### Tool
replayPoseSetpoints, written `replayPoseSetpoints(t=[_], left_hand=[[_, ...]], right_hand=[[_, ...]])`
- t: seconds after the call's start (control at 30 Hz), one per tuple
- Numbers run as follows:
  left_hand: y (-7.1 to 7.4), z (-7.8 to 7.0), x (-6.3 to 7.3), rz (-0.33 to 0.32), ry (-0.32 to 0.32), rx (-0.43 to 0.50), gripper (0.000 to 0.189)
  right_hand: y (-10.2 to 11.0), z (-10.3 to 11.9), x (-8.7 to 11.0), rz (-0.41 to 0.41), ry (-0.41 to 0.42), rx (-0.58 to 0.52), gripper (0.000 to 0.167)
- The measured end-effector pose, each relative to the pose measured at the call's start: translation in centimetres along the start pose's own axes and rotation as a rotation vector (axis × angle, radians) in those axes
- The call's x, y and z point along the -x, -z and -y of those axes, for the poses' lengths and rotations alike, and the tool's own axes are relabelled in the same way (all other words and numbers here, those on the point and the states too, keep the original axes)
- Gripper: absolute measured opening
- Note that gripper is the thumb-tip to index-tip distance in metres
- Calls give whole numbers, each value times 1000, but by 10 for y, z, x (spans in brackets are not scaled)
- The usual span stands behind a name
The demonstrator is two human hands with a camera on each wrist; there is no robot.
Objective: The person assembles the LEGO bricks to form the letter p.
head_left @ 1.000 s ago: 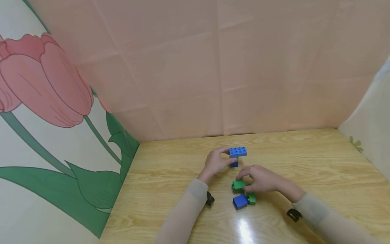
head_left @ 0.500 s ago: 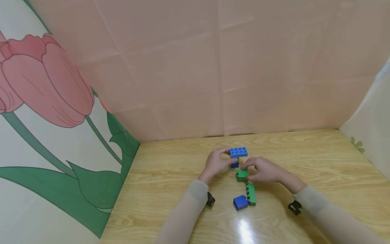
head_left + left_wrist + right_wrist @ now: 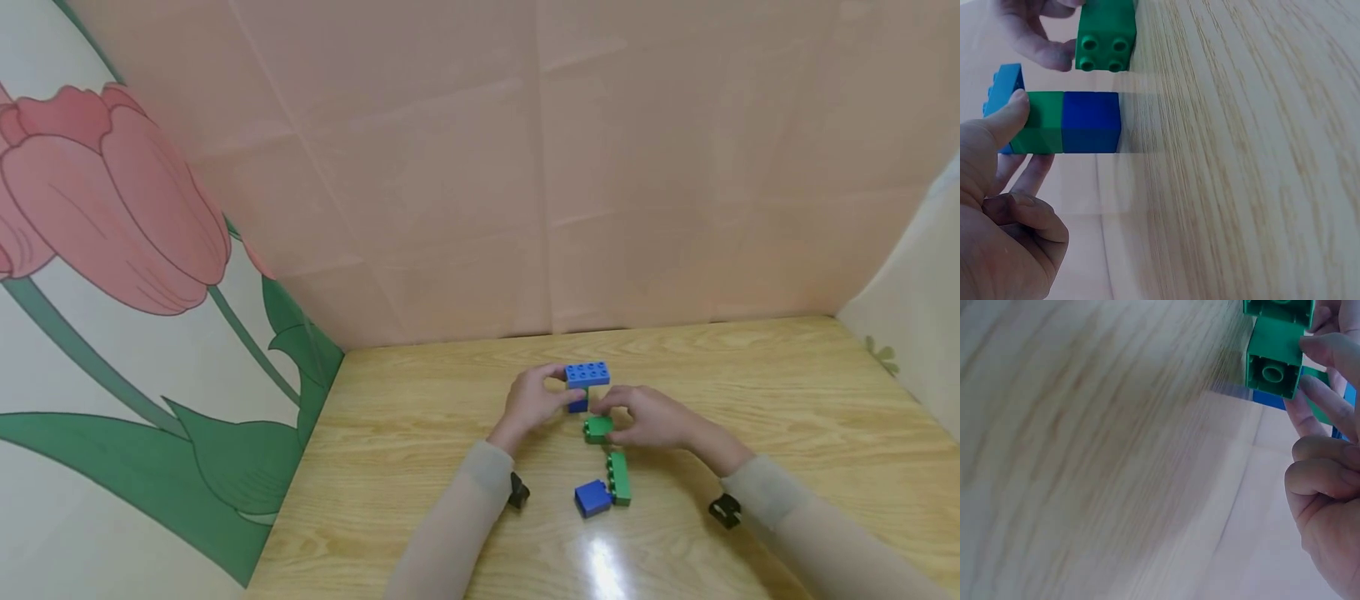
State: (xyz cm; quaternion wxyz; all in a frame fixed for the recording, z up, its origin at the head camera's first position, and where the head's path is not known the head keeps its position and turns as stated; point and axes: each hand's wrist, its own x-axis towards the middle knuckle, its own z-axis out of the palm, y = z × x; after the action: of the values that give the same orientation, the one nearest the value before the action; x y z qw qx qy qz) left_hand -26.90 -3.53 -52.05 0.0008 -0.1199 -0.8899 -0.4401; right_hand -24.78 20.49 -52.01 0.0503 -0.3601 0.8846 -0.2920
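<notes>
My left hand (image 3: 531,402) grips a small upright stack on the table. At its bottom is a square blue brick (image 3: 1091,122), a green brick (image 3: 1045,119) sits in the middle, and a long light-blue brick (image 3: 587,373) with studs up lies across the top. My left thumb is at the green and light-blue bricks. Just in front and slightly right of the stack, my right hand (image 3: 651,417) pinches another green brick (image 3: 598,430) between thumb and fingers. That brick lies sideways, its studs facing left and its hollow underside (image 3: 1272,372) showing in the right wrist view.
Nearer me on the wooden table (image 3: 420,417) lie a long green brick (image 3: 618,479) on its side and a blue brick (image 3: 593,498) close against its left. A pinkish cloth (image 3: 450,167) hangs behind the table; a tulip-printed panel (image 3: 135,192) stands left.
My right hand has carried the green brick away from me, from beside the long green brick to close by the stack, then stayed nearly still. My left hand keeps its grip on the stack.
</notes>
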Motion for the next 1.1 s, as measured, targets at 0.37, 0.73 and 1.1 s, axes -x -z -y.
replayPoseSetpoints(t=[0.37, 0.73, 1.1], left_hand=[[-1, 3, -2, -4, 5, -8, 38], [-3, 3, -2, -2, -9, 0, 36], [-2, 3, 0, -1, -11, 6, 40]], right_hand=[[-6, 10, -3, -15, 11, 140, 43], [-13, 2, 0, -50, 3, 120, 40], [-8, 2, 10, -75, -64, -41, 36]])
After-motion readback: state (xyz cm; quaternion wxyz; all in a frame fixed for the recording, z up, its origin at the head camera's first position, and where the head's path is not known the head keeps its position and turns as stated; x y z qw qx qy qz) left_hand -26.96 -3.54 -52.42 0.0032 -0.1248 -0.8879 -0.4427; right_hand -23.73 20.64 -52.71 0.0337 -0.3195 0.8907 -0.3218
